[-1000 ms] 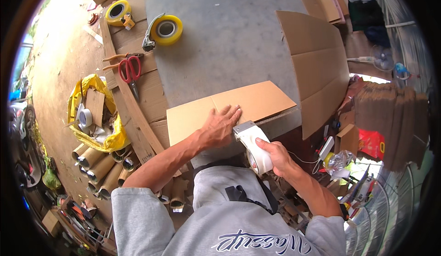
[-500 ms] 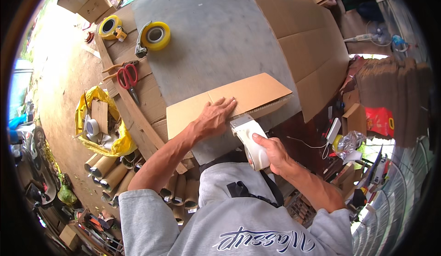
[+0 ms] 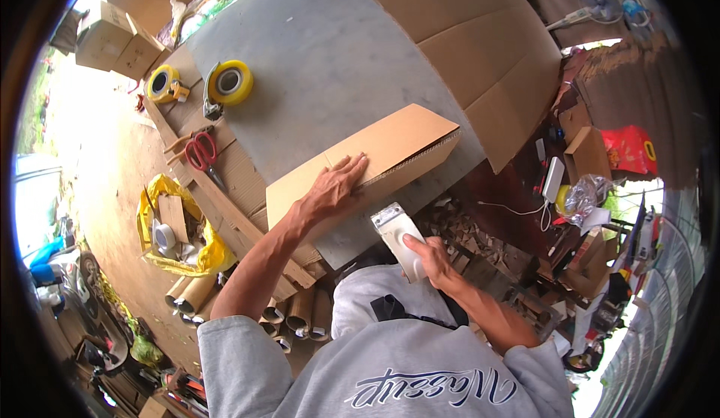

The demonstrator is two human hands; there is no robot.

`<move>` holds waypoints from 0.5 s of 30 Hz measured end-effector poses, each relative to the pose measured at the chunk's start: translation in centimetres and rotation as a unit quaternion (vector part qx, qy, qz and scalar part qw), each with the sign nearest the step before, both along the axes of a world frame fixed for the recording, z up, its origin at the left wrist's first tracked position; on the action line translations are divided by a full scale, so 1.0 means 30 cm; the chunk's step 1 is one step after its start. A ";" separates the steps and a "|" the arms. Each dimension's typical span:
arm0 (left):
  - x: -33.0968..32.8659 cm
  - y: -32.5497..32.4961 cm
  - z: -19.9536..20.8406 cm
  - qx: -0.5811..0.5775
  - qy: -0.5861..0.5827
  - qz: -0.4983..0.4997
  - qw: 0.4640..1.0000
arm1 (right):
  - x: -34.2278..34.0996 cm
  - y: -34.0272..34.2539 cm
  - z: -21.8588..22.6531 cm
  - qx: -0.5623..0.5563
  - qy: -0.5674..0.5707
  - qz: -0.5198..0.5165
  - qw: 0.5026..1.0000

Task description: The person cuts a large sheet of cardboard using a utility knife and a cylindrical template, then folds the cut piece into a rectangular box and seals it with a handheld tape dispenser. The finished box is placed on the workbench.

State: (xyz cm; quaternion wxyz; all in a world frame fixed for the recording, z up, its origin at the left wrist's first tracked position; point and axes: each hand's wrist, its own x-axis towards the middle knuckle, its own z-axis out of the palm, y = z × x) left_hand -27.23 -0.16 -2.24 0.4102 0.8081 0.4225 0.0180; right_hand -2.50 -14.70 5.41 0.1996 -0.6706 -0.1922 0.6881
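Observation:
A brown cardboard box [image 3: 382,143] lies at the near edge of the grey tabletop [image 3: 315,50]. My left hand [image 3: 337,184] rests flat on its top panel, fingers stretched out. In my right hand [image 3: 429,257] is a white hand-held tool [image 3: 401,242] with a metal front end, shaped like a tape dispenser. Its metal end points toward the box, with a gap between them. The thumb lies along the tool's upper side; the other fingers are partly hidden beneath it.
A larger cardboard sheet [image 3: 480,50] covers the table's right side. At the left are a tape dispenser with a yellow roll [image 3: 230,83], another yellow tape roll [image 3: 160,83] and red-handled scissors [image 3: 201,151]. A yellow bag [image 3: 217,257] and cardboard tubes [image 3: 196,295] stand below.
The white tool has drawn back from the box's near edge toward my body. More of the box's near side shows. My left hand stays on top; the whole view has shifted.

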 end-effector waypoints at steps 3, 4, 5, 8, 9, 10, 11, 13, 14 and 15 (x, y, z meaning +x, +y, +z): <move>0.009 0.002 0.022 -0.004 0.004 0.000 1.000 | 0.031 0.038 -0.125 0.078 -0.047 0.109 0.990; 0.009 0.003 0.020 0.001 -0.002 -0.001 1.000 | 0.013 0.053 -0.144 0.069 -0.030 0.078 0.994; 0.009 0.002 0.005 0.005 -0.009 -0.003 1.000 | -0.009 0.061 -0.157 0.059 -0.012 0.047 0.997; 0.001 0.013 -0.029 0.030 -0.028 -0.018 0.999 | -0.042 0.105 -0.154 0.017 -0.013 0.030 0.999; -0.005 0.016 -0.039 0.040 -0.035 -0.025 0.998 | -0.053 0.109 -0.151 0.018 -0.014 0.020 1.000; 0.011 0.018 -0.025 0.048 -0.018 -0.009 0.999 | -0.054 0.114 -0.149 0.018 -0.018 0.012 1.000; 0.041 0.014 -0.012 0.057 -0.002 0.008 0.998 | -0.051 0.118 -0.147 0.019 -0.022 0.005 1.000; 0.105 0.002 0.013 0.062 0.027 0.054 0.996 | -0.039 0.122 -0.163 0.021 -0.026 0.025 0.999; 0.145 -0.007 0.024 0.057 0.038 0.085 0.994 | -0.033 0.129 -0.157 0.022 -0.029 0.036 0.999; 0.168 -0.019 0.032 0.052 0.048 0.117 0.991 | -0.036 0.129 -0.148 0.026 -0.033 0.042 0.998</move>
